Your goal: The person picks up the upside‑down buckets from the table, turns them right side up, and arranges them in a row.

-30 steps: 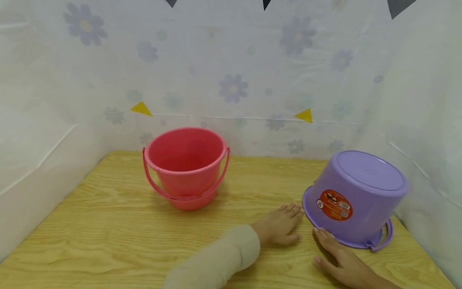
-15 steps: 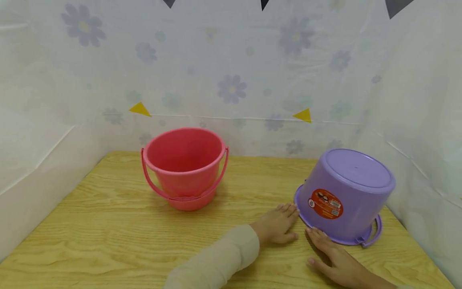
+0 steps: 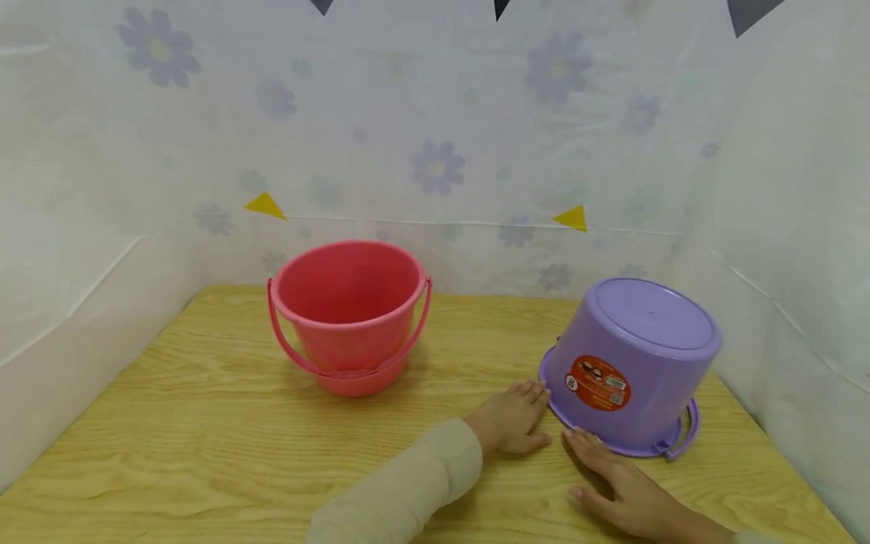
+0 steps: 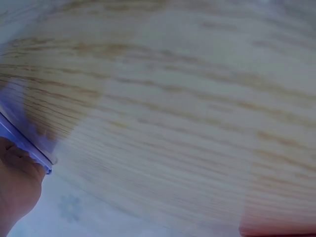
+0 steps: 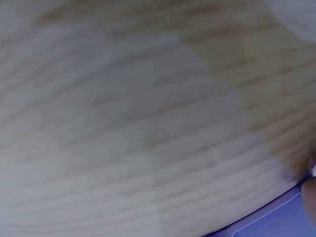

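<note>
Now the left hand (image 3: 510, 419) and right hand (image 3: 625, 487), fingers straight, touch the upturned purple bucket (image 3: 639, 370) near the right edge of the table (image 3: 204, 453). Wood stretches from there to the red bucket (image 3: 350, 344).

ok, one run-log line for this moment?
left hand: at purple bucket | right hand: at purple bucket | purple bucket: bottom-up | red bucket: upright, untouched

Muted, even light, soft shadow beneath right hand (image 3: 628, 491), wrist views dim, bluish, blurred, pale glare across tabletop (image 5: 123, 108)
</note>
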`<state>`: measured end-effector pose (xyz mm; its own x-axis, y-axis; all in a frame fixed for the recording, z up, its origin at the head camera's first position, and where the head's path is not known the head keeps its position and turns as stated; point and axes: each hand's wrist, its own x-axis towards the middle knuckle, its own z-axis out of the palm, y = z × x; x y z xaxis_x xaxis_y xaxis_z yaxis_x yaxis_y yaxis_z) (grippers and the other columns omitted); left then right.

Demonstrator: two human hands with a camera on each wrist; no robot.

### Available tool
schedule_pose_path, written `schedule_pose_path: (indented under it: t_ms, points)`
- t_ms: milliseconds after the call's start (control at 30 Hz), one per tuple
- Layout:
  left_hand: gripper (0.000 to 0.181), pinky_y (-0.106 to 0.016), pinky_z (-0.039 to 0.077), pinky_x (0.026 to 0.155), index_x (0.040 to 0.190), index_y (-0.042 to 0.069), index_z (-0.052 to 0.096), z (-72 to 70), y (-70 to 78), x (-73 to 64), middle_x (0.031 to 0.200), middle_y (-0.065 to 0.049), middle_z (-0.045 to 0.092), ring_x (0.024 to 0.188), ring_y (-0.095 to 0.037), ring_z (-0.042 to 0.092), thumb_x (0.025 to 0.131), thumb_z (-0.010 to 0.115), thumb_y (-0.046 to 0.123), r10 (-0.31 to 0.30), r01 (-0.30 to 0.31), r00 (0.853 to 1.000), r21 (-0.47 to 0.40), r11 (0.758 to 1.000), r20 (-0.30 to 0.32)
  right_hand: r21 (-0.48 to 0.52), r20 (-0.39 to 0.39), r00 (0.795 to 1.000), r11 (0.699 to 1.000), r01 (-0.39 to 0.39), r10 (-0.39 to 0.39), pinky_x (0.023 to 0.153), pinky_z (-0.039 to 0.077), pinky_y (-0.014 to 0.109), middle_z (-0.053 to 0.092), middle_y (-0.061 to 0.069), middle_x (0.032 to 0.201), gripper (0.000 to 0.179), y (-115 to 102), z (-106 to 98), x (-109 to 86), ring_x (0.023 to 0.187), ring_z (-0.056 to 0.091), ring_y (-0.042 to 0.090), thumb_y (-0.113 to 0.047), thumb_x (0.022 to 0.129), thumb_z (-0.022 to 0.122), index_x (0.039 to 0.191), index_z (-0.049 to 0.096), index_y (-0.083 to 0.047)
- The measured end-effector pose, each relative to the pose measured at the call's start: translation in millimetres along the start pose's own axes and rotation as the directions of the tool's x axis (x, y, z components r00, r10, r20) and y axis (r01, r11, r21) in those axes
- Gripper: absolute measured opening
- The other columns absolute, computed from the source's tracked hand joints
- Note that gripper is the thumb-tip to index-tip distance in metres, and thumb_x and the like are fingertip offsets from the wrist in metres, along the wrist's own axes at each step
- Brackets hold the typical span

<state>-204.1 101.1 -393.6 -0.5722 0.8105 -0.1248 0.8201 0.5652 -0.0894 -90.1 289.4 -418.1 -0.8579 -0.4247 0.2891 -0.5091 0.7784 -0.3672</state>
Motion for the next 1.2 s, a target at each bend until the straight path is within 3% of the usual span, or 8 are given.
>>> schedule_pose_path:
  t_ms: [333,633,667,767,867,900,1067,1200]
  points:
    - [0.068,-0.023,0.015,0.116,0.147,0.011,0.027,2.9,-9.4,-2.1,0.154,-0.004,0.023,0.143,-0.014,0.019,0.094,0.037,0.053,-0.066,0.066,0.998,-0.036,0.997,0.015,0.017,0.002,0.999,0.999,0.034,-0.034,0.102,0.007,-0.004,0.048,0.02,0.136,0.061,-3.1,2.1,7.8,0.132,0.01,-0.013,-0.026,0.084,0.065,0.137,0.045,-0.004]
    - [0.066,-0.024,0.018,0.116,0.144,0.01,0.035,3.9,-16.6,-6.0,0.153,-0.006,0.026,0.142,-0.018,0.022,0.093,0.04,0.053,-0.045,0.044,0.998,-0.021,0.999,-0.033,0.007,-0.007,0.994,0.994,0.108,-0.108,0.102,0.006,-0.004,0.049,0.026,0.132,0.061,-0.1,-1.5,13.3,0.131,0.009,-0.016,-0.024,0.084,0.066,0.137,0.044,-0.002]
    - [0.066,-0.025,0.018,0.116,0.143,0.01,0.035,3.9,-17.1,-6.7,0.153,-0.006,0.027,0.142,-0.018,0.023,0.093,0.04,0.053,-0.04,0.04,0.999,-0.016,0.999,-0.036,0.009,0.0,0.995,0.995,0.102,-0.102,0.102,0.006,-0.004,0.049,0.026,0.132,0.061,0.0,-2.2,13.6,0.132,0.011,-0.013,-0.024,0.084,0.066,0.137,0.044,-0.002]
    - [0.065,-0.025,0.018,0.116,0.144,0.01,0.034,4.0,-18.3,-9.3,0.153,-0.007,0.027,0.142,-0.019,0.023,0.094,0.04,0.052,-0.031,0.03,0.999,-0.012,0.999,-0.033,-0.007,0.024,0.997,0.997,0.079,-0.079,0.101,0.006,-0.004,0.049,0.024,0.133,0.06,-0.2,-5.1,14.6,0.135,0.027,0.015,-0.026,0.085,0.065,0.136,0.045,-0.003]
    - [0.064,-0.024,0.017,0.116,0.144,0.011,0.034,3.8,-19.0,-11.9,0.153,-0.008,0.026,0.143,-0.02,0.022,0.094,0.039,0.051,-0.031,0.031,0.999,-0.018,0.999,-0.024,-0.042,0.037,0.997,0.997,0.064,-0.062,0.101,0.005,-0.004,0.05,0.022,0.133,0.058,0.0,-7.2,15.2,0.123,0.042,0.035,-0.028,0.085,0.065,0.136,0.047,-0.004]
    - [0.064,-0.024,0.017,0.116,0.144,0.011,0.034,3.5,-19.2,-12.9,0.153,-0.008,0.026,0.143,-0.02,0.022,0.094,0.039,0.051,-0.032,0.032,0.999,-0.026,0.999,-0.02,-0.049,0.037,0.997,0.997,0.065,-0.063,0.101,0.005,-0.004,0.051,0.022,0.133,0.058,0.3,-7.5,15.1,0.123,0.042,0.035,-0.028,0.085,0.065,0.135,0.047,-0.003]
    - [0.063,-0.026,0.017,0.117,0.144,0.013,0.034,0.2,-20.6,-18.2,0.153,-0.01,0.025,0.143,-0.022,0.021,0.095,0.038,0.051,-0.022,0.021,1.0,-0.045,0.999,-0.018,-0.065,0.018,0.996,0.994,0.086,-0.085,0.104,0.006,-0.002,0.052,0.019,0.133,0.057,3.4,-8.1,13.1,0.132,0.022,0.002,-0.027,0.085,0.065,0.135,0.048,-0.003]
    - [0.06,-0.027,0.018,0.117,0.143,0.013,0.035,-0.6,-22.0,-21.6,0.152,-0.012,0.027,0.142,-0.023,0.023,0.095,0.039,0.049,-0.004,0.002,0.999,-0.04,0.999,-0.045,-0.092,0.011,0.996,0.992,0.087,-0.087,0.103,0.008,-0.003,0.052,0.017,0.134,0.058,4.8,-10.3,12.3,0.13,0.031,0.009,-0.027,0.085,0.065,0.135,0.048,-0.006]
